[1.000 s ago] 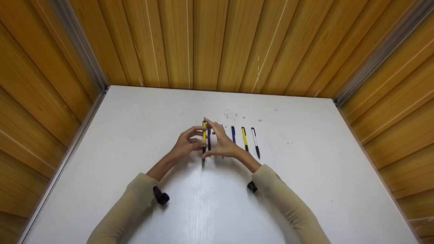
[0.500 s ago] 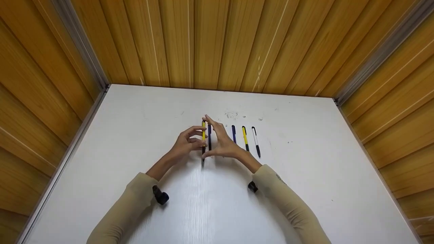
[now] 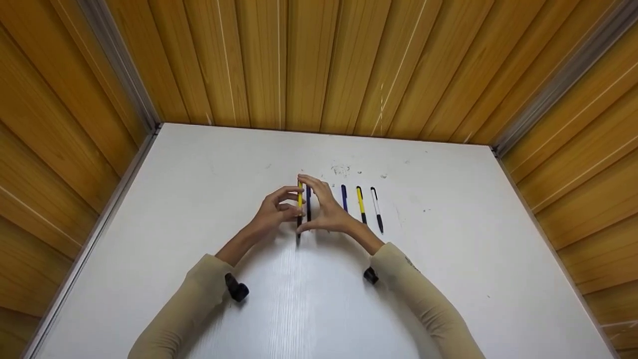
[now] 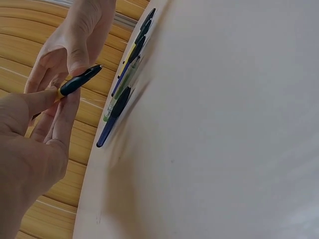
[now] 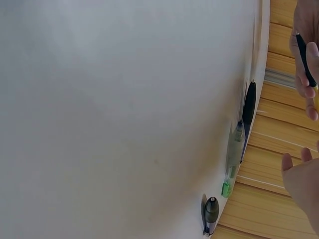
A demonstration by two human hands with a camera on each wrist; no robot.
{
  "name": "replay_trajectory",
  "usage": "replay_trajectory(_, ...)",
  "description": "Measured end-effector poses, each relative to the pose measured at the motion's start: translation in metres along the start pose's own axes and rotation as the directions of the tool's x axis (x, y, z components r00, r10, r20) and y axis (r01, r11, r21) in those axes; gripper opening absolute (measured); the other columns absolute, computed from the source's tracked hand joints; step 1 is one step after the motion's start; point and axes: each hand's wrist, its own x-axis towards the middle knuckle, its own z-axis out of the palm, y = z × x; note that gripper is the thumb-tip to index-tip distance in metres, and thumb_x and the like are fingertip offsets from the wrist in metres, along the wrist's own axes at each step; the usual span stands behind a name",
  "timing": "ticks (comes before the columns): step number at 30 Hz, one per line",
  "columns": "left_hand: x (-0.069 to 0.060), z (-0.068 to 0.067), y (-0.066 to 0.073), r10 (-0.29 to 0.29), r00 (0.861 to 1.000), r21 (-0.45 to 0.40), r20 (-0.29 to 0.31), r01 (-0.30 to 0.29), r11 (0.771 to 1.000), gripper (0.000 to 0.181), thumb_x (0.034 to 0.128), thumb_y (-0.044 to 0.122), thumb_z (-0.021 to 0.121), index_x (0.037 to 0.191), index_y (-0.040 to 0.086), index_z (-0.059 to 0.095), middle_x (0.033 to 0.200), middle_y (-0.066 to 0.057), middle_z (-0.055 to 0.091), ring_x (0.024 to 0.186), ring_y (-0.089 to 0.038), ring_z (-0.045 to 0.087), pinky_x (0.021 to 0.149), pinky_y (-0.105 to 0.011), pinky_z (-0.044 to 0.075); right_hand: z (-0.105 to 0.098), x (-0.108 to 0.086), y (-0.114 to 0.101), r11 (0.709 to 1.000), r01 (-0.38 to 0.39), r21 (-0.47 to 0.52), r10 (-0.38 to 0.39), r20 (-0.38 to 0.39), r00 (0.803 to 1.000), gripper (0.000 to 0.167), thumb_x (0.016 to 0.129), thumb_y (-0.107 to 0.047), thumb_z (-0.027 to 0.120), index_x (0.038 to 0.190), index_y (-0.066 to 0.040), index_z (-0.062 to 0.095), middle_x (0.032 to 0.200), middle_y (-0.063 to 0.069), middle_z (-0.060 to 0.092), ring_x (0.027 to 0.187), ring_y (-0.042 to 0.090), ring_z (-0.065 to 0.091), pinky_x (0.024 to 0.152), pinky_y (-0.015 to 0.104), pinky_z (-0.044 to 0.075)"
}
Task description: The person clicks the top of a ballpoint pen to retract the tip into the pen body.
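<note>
My left hand (image 3: 271, 212) pinches a yellow pen (image 3: 300, 197) with a black grip between thumb and fingers, above the table. My right hand (image 3: 329, 212) spans the same pen, with a finger at its top end and the thumb at the black grip, as the left wrist view also shows. Just right of the held pen, a blue pen (image 3: 308, 207) lies on the table, partly behind the right hand. A clear pen with a green end (image 5: 233, 154), mostly covered in the head view, lies beside it.
Right of the hands lie a second blue pen (image 3: 344, 197), another yellow pen (image 3: 361, 204) and a white pen with a black grip (image 3: 377, 209), roughly parallel. The white table (image 3: 423, 274) meets wood-panelled walls (image 3: 309, 65) at its back and sides.
The right hand's upper finger lifts a little off the pen's top end, then comes back down onto it. The left hand and the pens on the table stay in place.
</note>
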Motion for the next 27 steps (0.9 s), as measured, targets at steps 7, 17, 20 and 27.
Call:
replay_trajectory(7, 0.0014, -0.0008, -0.0028, 0.007, 1.000, 0.004, -0.001, -0.007, 1.000, 0.052, 0.0943, -0.004, 0.067, 0.144, 0.001, 0.050, 0.135, -0.032, 0.055, 0.104, -0.033, 0.072, 0.086, -0.038, 0.064, 0.0015, -0.0002, 0.0027, 1.000, -0.009, 0.008, 0.009, -0.005, 1.000, 0.124, 0.055, -0.031, 0.102, 0.155, -0.007, 0.034, 0.165, 0.012, 0.032, 0.148, 0.029, 0.031, 0.124, 0.050, 0.030)
replay_trajectory(17, 0.0030, 0.0039, -0.0031, 0.010, 1.000, 0.004, -0.020, -0.010, 1.000, 0.053, 0.0936, -0.005, 0.067, 0.144, -0.002, 0.050, 0.135, -0.033, 0.054, 0.100, -0.028, 0.072, 0.086, -0.038, 0.065, -0.0005, -0.0006, 0.0074, 1.000, -0.020, 0.013, 0.021, -0.015, 1.000, 0.126, 0.055, -0.031, 0.102, 0.157, -0.009, 0.033, 0.164, 0.010, 0.035, 0.144, 0.029, 0.036, 0.118, 0.055, 0.037)
replay_trajectory(20, 0.0025, 0.0052, -0.0013, 0.002, 1.000, 0.011, -0.024, -0.002, 1.000, 0.053, 0.0936, -0.005, 0.067, 0.144, -0.001, 0.050, 0.136, -0.034, 0.053, 0.102, -0.033, 0.071, 0.086, -0.039, 0.065, -0.0017, -0.0008, 0.0069, 0.998, -0.036, 0.048, 0.036, -0.001, 0.999, 0.134, 0.057, -0.029, 0.102, 0.162, -0.009, 0.022, 0.164, 0.012, 0.033, 0.142, 0.033, 0.037, 0.113, 0.060, 0.039)
replay_trajectory(27, 0.0013, 0.0051, -0.0018, 0.003, 0.999, 0.022, -0.032, -0.002, 1.000, 0.050, 0.0944, -0.005, 0.066, 0.142, 0.003, 0.053, 0.134, -0.032, 0.055, 0.100, -0.029, 0.072, 0.085, -0.040, 0.065, -0.0027, 0.0012, 0.0022, 0.996, -0.064, 0.056, 0.062, 0.035, 0.997, 0.138, 0.059, -0.025, 0.101, 0.163, -0.003, 0.014, 0.161, 0.020, 0.031, 0.143, 0.038, 0.034, 0.116, 0.059, 0.038)
